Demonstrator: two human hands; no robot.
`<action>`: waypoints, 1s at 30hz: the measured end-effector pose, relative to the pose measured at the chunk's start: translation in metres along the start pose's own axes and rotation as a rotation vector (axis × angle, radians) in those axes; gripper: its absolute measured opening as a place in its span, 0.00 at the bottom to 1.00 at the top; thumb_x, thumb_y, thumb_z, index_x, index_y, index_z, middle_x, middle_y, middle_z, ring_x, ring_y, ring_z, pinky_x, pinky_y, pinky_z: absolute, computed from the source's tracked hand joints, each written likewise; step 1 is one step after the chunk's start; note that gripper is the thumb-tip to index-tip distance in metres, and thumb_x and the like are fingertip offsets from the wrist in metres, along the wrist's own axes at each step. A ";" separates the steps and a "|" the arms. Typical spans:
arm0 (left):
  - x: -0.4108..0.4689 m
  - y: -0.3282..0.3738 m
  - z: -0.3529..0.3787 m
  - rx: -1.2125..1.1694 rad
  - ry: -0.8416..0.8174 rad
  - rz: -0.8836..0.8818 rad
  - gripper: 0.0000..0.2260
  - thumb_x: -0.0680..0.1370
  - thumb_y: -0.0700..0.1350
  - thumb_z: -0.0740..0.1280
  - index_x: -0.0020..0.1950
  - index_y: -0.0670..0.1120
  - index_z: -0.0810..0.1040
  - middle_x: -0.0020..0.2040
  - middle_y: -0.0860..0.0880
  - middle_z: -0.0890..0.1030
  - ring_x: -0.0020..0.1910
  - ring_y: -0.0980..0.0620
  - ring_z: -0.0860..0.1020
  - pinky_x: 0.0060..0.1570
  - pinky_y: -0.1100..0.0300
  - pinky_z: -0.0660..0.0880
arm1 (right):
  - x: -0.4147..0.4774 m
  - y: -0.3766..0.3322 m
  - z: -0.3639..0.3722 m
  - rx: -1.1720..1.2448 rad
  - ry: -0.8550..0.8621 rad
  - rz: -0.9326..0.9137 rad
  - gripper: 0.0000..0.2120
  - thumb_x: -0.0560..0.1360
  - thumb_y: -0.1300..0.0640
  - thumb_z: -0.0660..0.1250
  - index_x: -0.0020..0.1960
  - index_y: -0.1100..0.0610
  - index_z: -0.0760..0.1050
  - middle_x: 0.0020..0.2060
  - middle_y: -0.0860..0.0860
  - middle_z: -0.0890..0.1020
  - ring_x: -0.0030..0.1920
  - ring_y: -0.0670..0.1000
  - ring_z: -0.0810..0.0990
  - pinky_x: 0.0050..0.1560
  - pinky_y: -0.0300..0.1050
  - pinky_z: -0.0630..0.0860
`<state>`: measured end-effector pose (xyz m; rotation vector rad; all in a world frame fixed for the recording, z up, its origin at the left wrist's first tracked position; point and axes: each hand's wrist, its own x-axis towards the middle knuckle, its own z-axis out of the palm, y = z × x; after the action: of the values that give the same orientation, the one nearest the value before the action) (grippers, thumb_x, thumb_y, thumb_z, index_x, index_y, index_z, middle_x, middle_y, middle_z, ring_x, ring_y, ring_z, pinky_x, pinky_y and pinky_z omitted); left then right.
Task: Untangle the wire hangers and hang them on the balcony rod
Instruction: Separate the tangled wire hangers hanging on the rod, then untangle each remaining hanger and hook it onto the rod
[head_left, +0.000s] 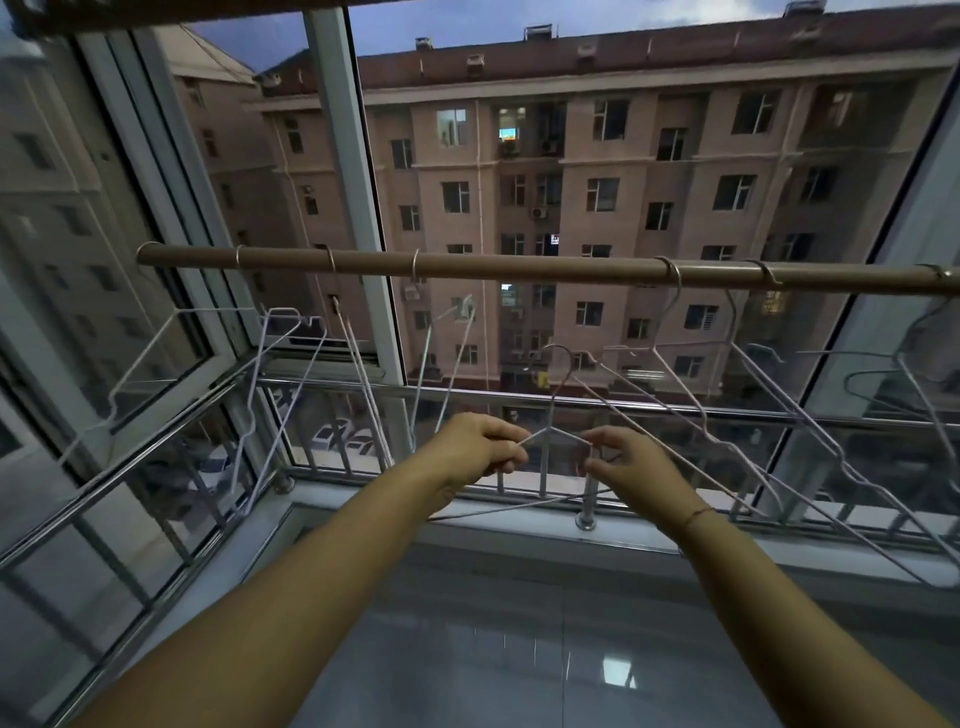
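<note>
Wire hanger (546, 429) — shoulders pinched by left hand (475, 449) and right hand (631, 460), hook at 12 o'clock. Balcony rod (519, 267) above — other hangers (674, 274) hung.

thin wire hangers (563, 439), matt brown rod (519, 267), shiny metal railing (675, 413), glossy floor (519, 649)

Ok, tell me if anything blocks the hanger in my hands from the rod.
Nothing visible blocks it. The held hanger sits below a bare stretch of the rod. A hung hanger just right reaches close to its hook and might snag.
</note>
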<state>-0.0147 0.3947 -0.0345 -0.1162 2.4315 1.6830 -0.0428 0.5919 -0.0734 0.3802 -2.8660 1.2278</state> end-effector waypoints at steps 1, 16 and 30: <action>0.001 -0.001 -0.001 -0.007 -0.016 0.006 0.11 0.77 0.32 0.63 0.57 0.37 0.78 0.38 0.47 0.81 0.34 0.56 0.76 0.31 0.71 0.71 | -0.001 0.002 -0.002 -0.034 -0.001 0.005 0.16 0.74 0.59 0.65 0.61 0.56 0.75 0.57 0.52 0.79 0.56 0.49 0.77 0.58 0.44 0.74; 0.006 0.003 0.028 -0.108 0.295 0.159 0.05 0.76 0.40 0.67 0.49 0.46 0.81 0.46 0.50 0.81 0.47 0.53 0.78 0.46 0.62 0.74 | -0.059 0.000 -0.047 0.118 0.103 0.107 0.05 0.75 0.60 0.65 0.45 0.56 0.80 0.37 0.51 0.83 0.40 0.49 0.81 0.37 0.38 0.79; -0.011 0.052 0.048 -0.379 -0.014 0.222 0.06 0.78 0.41 0.64 0.48 0.46 0.82 0.37 0.51 0.83 0.33 0.60 0.81 0.31 0.69 0.75 | -0.064 -0.054 -0.024 0.517 0.200 0.021 0.11 0.76 0.62 0.63 0.47 0.49 0.80 0.38 0.52 0.85 0.39 0.47 0.83 0.36 0.41 0.77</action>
<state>-0.0075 0.4577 -0.0012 0.1200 2.1519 2.2165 0.0286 0.5871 -0.0248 0.2077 -2.3649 1.8841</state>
